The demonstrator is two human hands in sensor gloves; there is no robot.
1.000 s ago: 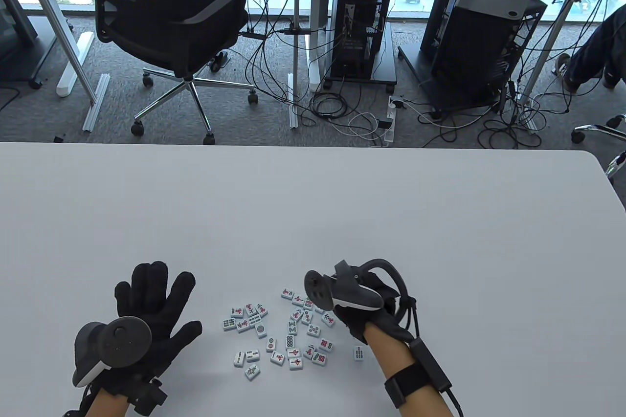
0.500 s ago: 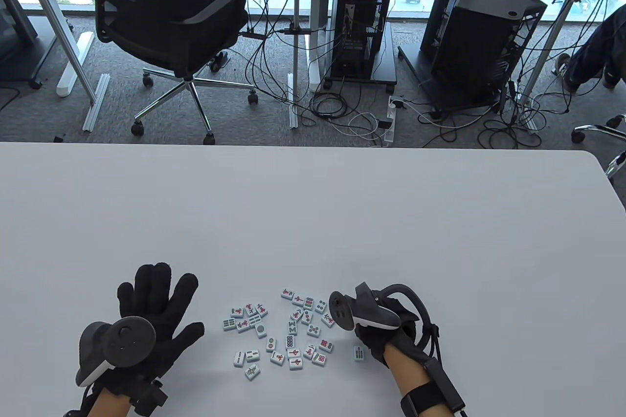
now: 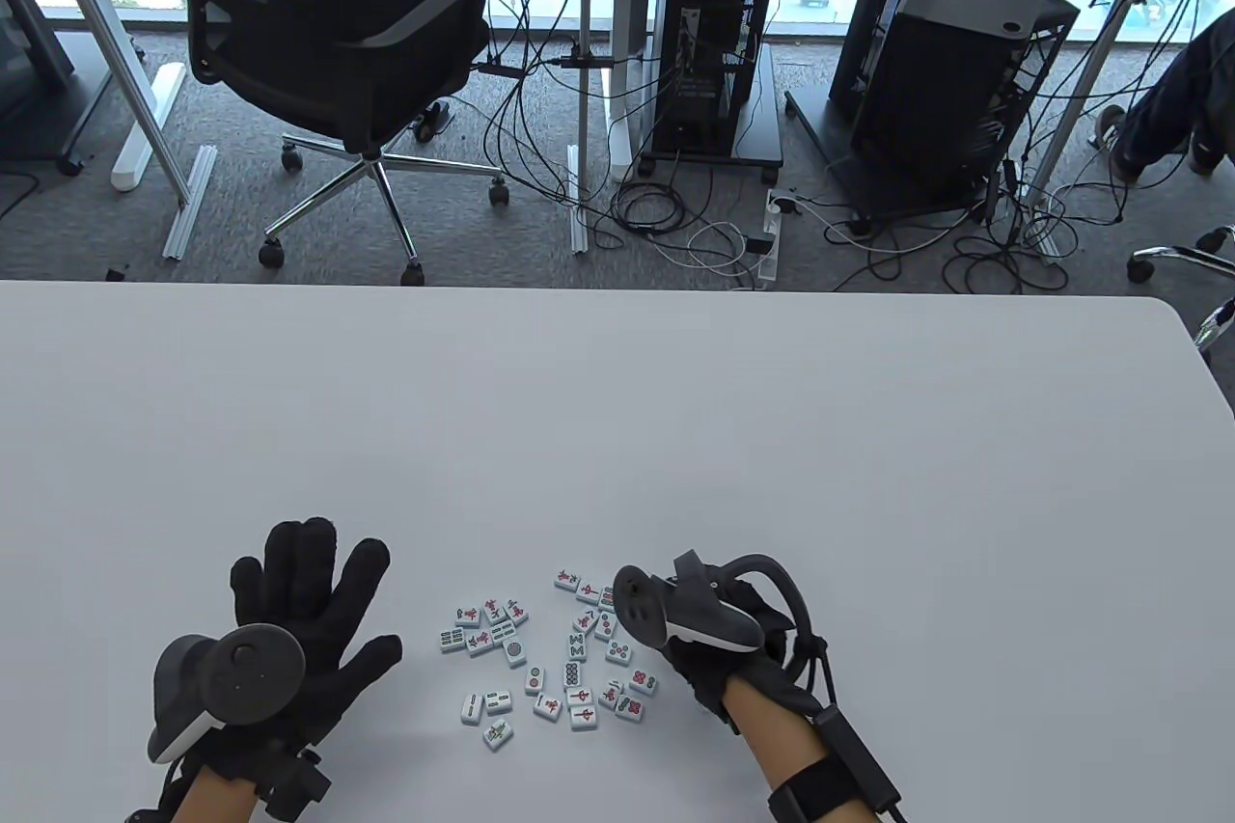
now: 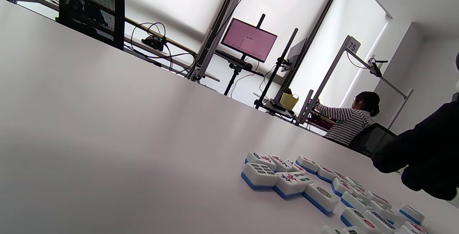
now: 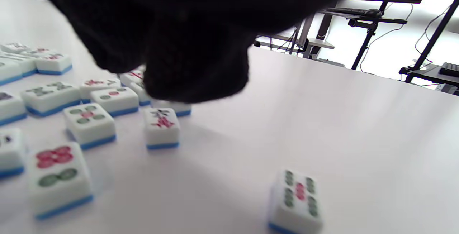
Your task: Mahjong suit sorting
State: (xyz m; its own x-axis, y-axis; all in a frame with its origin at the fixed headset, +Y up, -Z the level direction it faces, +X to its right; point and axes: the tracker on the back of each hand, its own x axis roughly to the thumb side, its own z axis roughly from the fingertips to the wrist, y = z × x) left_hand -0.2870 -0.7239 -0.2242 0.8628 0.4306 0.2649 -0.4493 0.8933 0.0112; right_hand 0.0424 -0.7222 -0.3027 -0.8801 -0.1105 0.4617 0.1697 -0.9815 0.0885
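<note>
Several white mahjong tiles (image 3: 540, 659) with blue backs lie face up in a loose cluster near the table's front edge, also seen in the left wrist view as tiles (image 4: 287, 180). My left hand (image 3: 309, 601) lies flat on the table left of them, fingers spread, holding nothing. My right hand (image 3: 709, 669) hovers over the cluster's right side, its fingers hidden under the tracker. In the right wrist view a gloved fingertip (image 5: 193, 69) sits on a half-hidden tile (image 5: 172, 108). One bamboo tile (image 5: 296, 200) lies apart to the right; the table view hides it.
The white table (image 3: 617, 427) stretches far beyond the tiles and ends in a rounded corner at the right. An office chair (image 3: 328, 41), computer towers and cables stand on the floor past its far edge. A person in a striped top (image 4: 348, 119) sits at a distant desk.
My right hand went right and toward me, then came back left over the cluster's right tiles, now covering the lone bamboo tile in the table view. The left hand stayed put.
</note>
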